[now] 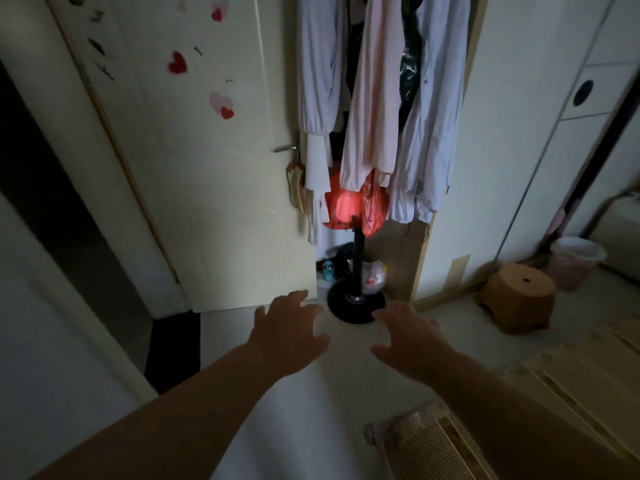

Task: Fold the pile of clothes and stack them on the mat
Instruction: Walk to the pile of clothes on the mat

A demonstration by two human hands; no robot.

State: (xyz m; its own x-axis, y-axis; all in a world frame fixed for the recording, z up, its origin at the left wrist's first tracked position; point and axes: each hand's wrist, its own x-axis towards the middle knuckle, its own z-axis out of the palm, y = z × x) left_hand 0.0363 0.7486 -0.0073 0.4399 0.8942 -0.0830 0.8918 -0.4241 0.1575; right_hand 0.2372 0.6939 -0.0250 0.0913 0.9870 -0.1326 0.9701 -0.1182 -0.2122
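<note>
Folding looks unstarted: no pile of clothes is in view, and the visible part of the pale slatted bamboo mat (pixel 585 389), below and right of the right hand (pixel 412 337), bears no stack. The left hand (pixel 287 327) and the right reach forward empty, fingers spread. Ahead hang soft, crumpled pale garments (pixel 377 98).

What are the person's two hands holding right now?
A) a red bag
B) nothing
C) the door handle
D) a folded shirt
B: the left hand and right hand both reach forward with fingers spread above the floor, gripping nothing.
</note>
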